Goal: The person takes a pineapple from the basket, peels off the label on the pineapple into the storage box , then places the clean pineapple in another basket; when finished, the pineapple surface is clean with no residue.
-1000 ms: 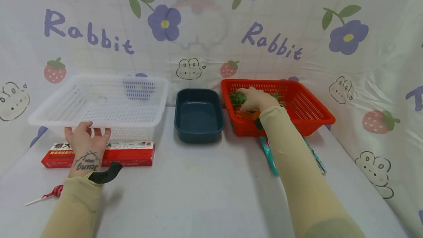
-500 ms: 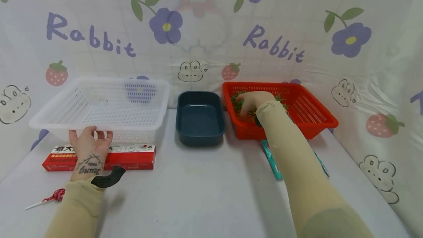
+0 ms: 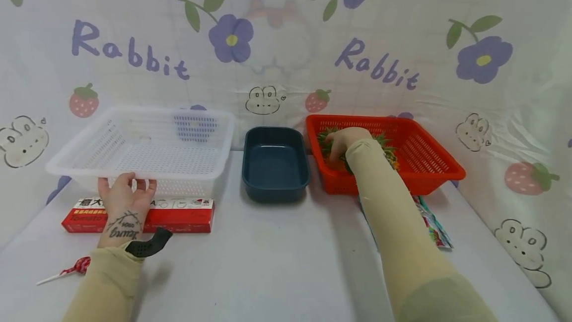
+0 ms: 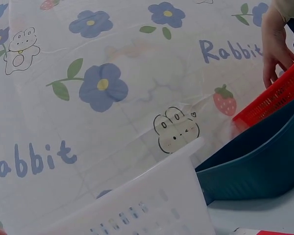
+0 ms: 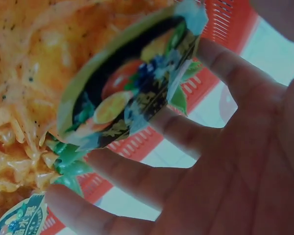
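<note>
At left in the head view, my left hand (image 3: 127, 202) holds the front rim of a white plastic basket (image 3: 147, 178), thumb over the rim and fingers beneath. My right hand (image 3: 350, 143) reaches down into a red plastic basket (image 3: 422, 178). Spiky green leaves and orange fruit of toy pineapples lie around it there. Up close in the right wrist view, its fingers (image 5: 132, 178) are spread and fairly straight, reaching against an orange speckled pineapple (image 5: 34, 63) with a dark fruit label (image 5: 127, 88). A second pineapple (image 5: 12, 171) with a similar label shows below.
A dark blue tub (image 3: 275, 183) stands between the baskets. A red and white tomato box (image 3: 183, 217) lies before the white basket, with a lollipop (image 3: 80, 266) nearer. Shiny packets (image 3: 435, 230) lie in front of the red basket, partly behind my right sleeve. A printed curtain (image 3: 286, 53) hangs behind.
My right hand has sunk lower among the pineapples in the red basket, and its forearm now covers more of the teal packet. The left hand keeps its hold. The head view has shifted slightly.
</note>
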`<state>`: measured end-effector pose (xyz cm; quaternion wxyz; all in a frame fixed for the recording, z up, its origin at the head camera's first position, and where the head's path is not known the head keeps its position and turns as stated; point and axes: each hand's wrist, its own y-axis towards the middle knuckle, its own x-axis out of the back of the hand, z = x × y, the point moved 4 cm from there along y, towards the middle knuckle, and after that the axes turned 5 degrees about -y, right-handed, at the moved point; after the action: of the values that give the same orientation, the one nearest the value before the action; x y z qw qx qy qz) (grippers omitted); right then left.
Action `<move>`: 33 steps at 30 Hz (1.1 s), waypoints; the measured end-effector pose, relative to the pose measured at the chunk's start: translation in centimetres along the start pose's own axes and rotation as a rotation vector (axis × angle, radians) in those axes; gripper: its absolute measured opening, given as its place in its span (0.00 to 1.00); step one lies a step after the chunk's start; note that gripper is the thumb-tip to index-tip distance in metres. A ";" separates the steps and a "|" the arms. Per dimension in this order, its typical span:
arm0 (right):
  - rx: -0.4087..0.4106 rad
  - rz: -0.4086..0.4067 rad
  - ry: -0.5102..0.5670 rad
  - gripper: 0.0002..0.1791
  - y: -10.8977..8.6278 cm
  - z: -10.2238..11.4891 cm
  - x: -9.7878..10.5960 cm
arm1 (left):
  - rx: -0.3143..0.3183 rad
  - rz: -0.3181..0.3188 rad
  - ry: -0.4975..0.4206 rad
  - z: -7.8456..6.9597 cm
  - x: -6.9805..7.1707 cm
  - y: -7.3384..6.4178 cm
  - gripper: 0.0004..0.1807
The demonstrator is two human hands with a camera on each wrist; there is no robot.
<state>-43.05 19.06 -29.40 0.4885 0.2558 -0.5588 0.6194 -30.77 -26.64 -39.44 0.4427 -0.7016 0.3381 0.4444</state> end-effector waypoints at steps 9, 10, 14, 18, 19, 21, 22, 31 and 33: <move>-0.021 -0.013 0.081 0.47 -0.6 0.2 -0.3 | 0.000 -0.020 -0.043 -0.2 -1.1 -1.6 0.29; -0.014 -0.021 0.059 0.46 -0.6 0.3 -0.4 | -0.003 -0.014 -0.038 -0.3 -0.9 -1.2 0.29; 0.029 -0.046 -0.071 0.43 -0.6 0.5 -0.5 | -0.014 0.024 -0.006 -0.5 0.7 1.3 0.31; 0.054 -0.059 -0.144 0.42 -0.4 0.4 -0.6 | -0.023 0.064 0.007 -0.4 1.7 2.9 0.32; 0.054 -0.057 -0.141 0.43 -0.4 0.4 -0.7 | -0.024 0.068 0.006 -0.4 1.8 3.0 0.32; 0.047 -0.054 -0.116 0.44 -0.3 0.2 -0.6 | -0.036 0.069 0.017 -0.4 1.9 3.1 0.33; 0.044 -0.052 -0.109 0.44 -0.3 0.2 -0.6 | -0.035 0.066 0.016 -0.4 1.9 3.2 0.33; 0.048 -0.016 -0.056 0.45 -0.5 0.0 -0.3 | -0.023 0.052 -0.027 -0.4 1.2 2.1 0.33; 0.066 -0.008 -0.091 0.44 -0.6 0.1 -0.3 | -0.025 0.048 -0.017 -0.4 0.9 1.6 0.33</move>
<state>-42.43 18.78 -29.37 0.4562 0.3018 -0.5587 0.6234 -31.70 -27.65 -40.72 0.4260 -0.6950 0.3455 0.4650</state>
